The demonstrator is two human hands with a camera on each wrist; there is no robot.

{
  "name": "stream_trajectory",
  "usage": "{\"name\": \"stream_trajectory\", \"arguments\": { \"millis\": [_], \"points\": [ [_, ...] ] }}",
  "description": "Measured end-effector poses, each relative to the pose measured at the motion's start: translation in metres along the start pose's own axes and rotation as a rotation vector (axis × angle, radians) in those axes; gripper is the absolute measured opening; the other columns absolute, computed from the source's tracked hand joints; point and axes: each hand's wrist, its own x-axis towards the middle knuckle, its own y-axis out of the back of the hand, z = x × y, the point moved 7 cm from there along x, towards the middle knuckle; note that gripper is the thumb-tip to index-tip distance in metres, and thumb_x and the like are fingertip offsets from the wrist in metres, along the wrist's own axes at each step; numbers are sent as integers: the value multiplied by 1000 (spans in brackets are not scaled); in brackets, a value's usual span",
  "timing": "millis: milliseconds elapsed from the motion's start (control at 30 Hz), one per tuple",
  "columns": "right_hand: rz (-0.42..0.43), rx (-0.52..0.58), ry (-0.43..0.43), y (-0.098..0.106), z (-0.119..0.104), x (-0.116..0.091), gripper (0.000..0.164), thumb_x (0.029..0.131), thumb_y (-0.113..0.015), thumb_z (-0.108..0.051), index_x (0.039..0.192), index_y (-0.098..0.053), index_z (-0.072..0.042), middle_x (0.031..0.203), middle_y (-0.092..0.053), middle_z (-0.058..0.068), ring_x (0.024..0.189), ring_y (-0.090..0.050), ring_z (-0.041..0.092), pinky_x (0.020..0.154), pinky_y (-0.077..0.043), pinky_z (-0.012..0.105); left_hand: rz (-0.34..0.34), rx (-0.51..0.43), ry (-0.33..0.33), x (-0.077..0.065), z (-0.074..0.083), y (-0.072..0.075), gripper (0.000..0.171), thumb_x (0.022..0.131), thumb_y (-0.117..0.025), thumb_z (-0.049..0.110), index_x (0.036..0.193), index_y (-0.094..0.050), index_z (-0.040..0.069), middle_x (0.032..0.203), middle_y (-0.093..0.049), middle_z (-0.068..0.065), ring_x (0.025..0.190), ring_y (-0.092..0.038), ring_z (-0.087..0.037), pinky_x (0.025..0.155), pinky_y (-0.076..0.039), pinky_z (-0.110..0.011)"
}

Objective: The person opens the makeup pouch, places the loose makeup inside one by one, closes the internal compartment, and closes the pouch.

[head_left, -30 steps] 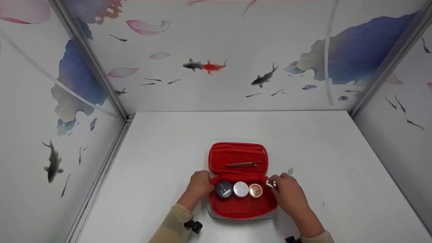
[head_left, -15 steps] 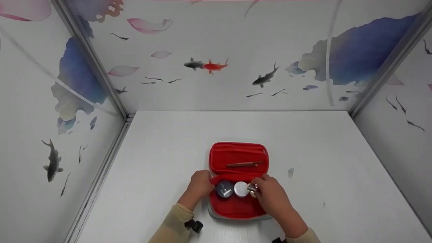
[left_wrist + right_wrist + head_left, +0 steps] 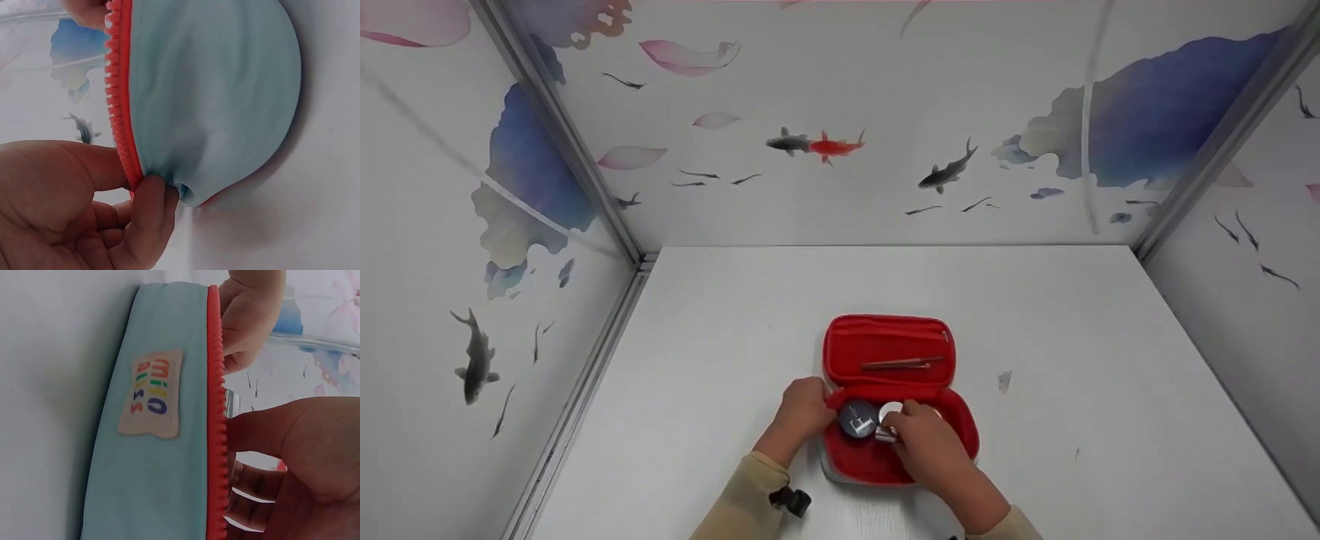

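An unzipped makeup bag point(image 3: 889, 330), red inside and pale blue-green outside, lies opened flat on the table. My left hand point(image 3: 804, 409) pinches its left rim near the hinge; in the left wrist view thumb and fingers grip the red zipper edge point(image 3: 121, 118). My right hand point(image 3: 934, 454) reaches over the bag's near half, holding a small shiny silver tube point(image 3: 886, 434) in its fingertips. The tube is just in front of a round container with a white lid point(image 3: 891, 409). Left of that sits a dark round compact point(image 3: 857, 419). A tan round palette is mostly hidden behind the right hand.
Two slim makeup brushes point(image 3: 900, 365) lie in the bag's far half. A white table point(image 3: 735, 315) surrounds the bag, with painted panels point(image 3: 840, 202) at its back and sides. A grey mark point(image 3: 1005, 381) shows on the table to the right.
My right hand has moved left from the bag's right rim with the silver tube, now covering the tan palette and part of the white-lidded container. The left hand has kept its grip.
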Motion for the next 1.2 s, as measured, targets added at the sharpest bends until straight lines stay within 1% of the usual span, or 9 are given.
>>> {"name": "stream_trajectory", "arguments": {
  "millis": [100, 233, 367, 500, 633, 767, 867, 1000, 1200],
  "points": [
    [-28, -12, 52, -7, -8, 1, 31, 88, -83, -11, 117, -78, -19, 100, -67, -1, 89, -59, 13, 81, -61, 35, 9, 0, -20, -1, 0, 0, 17, 89, -74, 2, 81, -60, 8, 76, -58, -5, 70, -55, -20, 59, -44, -30],
    [-47, -41, 104, -16, -15, 3, 31, 89, -82, -10, 119, -78, -18, 104, -70, 2, 88, -61, 13, 82, -62, 36, 16, -2, -49, -3, 2, 1, 18, 89, -73, 2, 80, -60, 8, 75, -57, -4, 69, -55, -19, 57, -44, -30],
    [-83, -51, 102, -24, -19, 5, 33, 88, -83, -11, 119, -77, -19, 107, -72, 2, 92, -64, 14, 87, -63, 37, 21, 5, -47, -3, 2, 2, 18, 89, -73, 1, 79, -59, 9, 74, -57, -3, 68, -55, -18, 56, -43, -29],
    [-124, -50, 96, -32, -22, 6, 30, 89, -83, -10, 117, -77, -18, 109, -73, 1, 97, -66, 15, 90, -62, 39, 26, 17, -44, -3, 2, 2, 19, 90, -74, 3, 79, -60, 8, 75, -57, -4, 68, -55, -18, 57, -43, -29],
    [-130, -62, 94, -38, -24, 8, 28, 89, -82, -9, 116, -77, -17, 109, -74, 1, 100, -67, 17, 92, -62, 39, 22, 12, -45, -2, 1, 1, 20, 93, -75, 7, 80, -60, 8, 76, -58, -4, 69, -55, -19, 57, -44, -29],
    [-132, -105, 94, -41, -25, 9, 28, 89, -82, -10, 116, -77, -16, 110, -74, 3, 100, -68, 18, 91, -62, 39, 27, 10, -57, -2, 2, 1, 21, 94, -75, 9, 80, -60, 7, 76, -58, -4, 68, -55, -19, 57, -44, -29],
    [-141, -139, 88, -44, -25, 10, 29, 90, -82, -11, 118, -76, -15, 112, -73, 4, 98, -66, 18, 90, -62, 39, 22, -1, -52, -2, 1, 0, 19, 93, -75, 7, 82, -60, 7, 77, -59, -5, 69, -56, -19, 57, -45, -30],
    [-156, -155, 67, -49, -24, 11, 28, 92, -80, -11, 120, -76, -16, 113, -72, 5, 98, -63, 18, 90, -62, 38, 20, -3, -43, -2, 1, 0, 18, 91, -75, 5, 83, -60, 7, 78, -59, -6, 70, -57, -20, 58, -46, -30],
    [-158, -175, 59, -51, -23, 12, 32, 89, -82, -11, 120, -77, -15, 112, -72, 5, 98, -61, 18, 90, -62, 38, 7, -1, -10, -2, 0, -1, 16, 86, -73, 0, 82, -60, 9, 77, -59, -5, 69, -57, -19, 58, -45, -30]
  ]
}}
